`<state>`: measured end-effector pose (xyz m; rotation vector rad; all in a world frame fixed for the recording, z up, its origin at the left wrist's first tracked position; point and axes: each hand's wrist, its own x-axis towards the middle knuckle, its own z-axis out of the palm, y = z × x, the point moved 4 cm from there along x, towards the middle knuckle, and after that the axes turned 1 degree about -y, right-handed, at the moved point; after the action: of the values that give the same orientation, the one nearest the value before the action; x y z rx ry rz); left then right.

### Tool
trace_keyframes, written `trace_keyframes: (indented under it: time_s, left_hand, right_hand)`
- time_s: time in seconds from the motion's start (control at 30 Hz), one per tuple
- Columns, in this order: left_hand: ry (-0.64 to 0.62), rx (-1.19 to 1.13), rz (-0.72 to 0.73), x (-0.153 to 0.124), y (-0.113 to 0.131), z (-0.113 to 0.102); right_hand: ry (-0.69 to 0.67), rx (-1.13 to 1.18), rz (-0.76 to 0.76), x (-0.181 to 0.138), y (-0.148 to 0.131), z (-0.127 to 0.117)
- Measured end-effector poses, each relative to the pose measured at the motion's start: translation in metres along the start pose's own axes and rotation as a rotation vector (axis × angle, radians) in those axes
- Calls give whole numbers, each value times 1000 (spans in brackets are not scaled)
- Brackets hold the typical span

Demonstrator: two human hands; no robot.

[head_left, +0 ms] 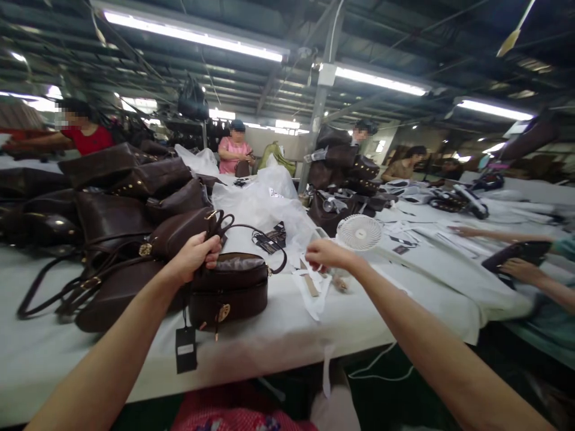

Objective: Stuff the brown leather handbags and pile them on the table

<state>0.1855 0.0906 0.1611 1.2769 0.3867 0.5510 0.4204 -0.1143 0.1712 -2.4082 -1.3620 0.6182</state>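
Left hand: closed in a fist around the dark strap (224, 222) at the rear left of the brown bag; left hand (198, 256) sits just above the bag's rim.
Right hand: fingers curled inward, right hand (330, 255) over the white paper scraps (311, 294); can't tell if anything is pinched in it.
Brown bag: upright near the front edge of the table (287, 335), between the two forearms; top open, pale stuffing (238, 262) showing inside, gold ornament (223, 312) on the front.
Handle: thin loop (284, 254) arches off the bag's right side.
Hang tag: black tag (185, 349) hangs at the bag's left, past the table edge.
Bag pile: stacked dark brown bags (130, 179) to the left, nearest ones right beside the open bag.
Plastic: clear crumpled sheeting (265, 194) behind the open bag; black printed tags (271, 237) lie in front of it.
Fan: white round fan (359, 232) just beyond the right hand.
Right neighbour: co-worker's hand (523, 270) on a dark item (516, 256).
Far side: person in pink (233, 152) handling a small brown piece (241, 168).
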Motion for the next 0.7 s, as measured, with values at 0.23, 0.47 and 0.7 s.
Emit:
trace_keyframes:
  time_s: [0.23,0.47,0.7]
  left_hand:
    - [11,-73,-5,8,-4,2]
    - [24,-74,-2,6,-5,3]
    - [36,-39,0,8,-5,4]
  right_hand:
    - [141,-193,230,8,57,101]
    - [143,-261,300,41,66,119]
    - [115,-159,169,41,72,109]
